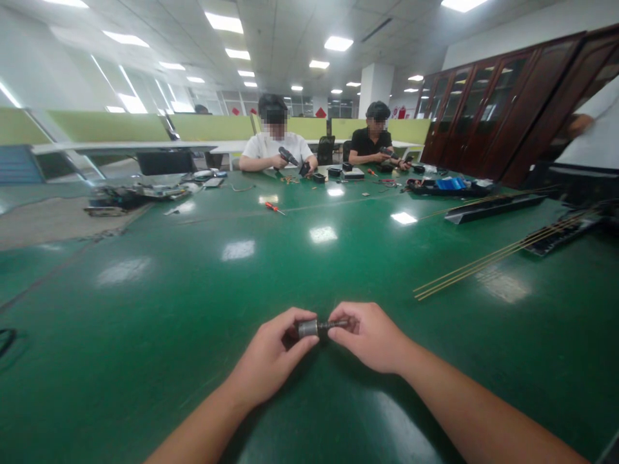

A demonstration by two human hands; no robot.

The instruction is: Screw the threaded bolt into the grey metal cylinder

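A small grey metal cylinder with a thin dark shaft (308, 328) lies sideways between my hands, low over the green table (203, 361). The thumb and fingers of my left hand (273, 351) close around the wide cylinder end. My right hand (370, 335) pinches the narrow shaft, whose far end partly disappears behind the fingers. Both hands are at the near middle of the table. The exact kind of this part cannot be made out.
Ahead lies a red-handled screwdriver (273, 207). Thin brass-coloured rods (464, 267) and a dark metal channel (493, 209) are on the right. Two people across the table hold power drills (287, 156). Electronic parts (140, 193) are piled at left, and a black cable (7, 338) sits near the left edge.
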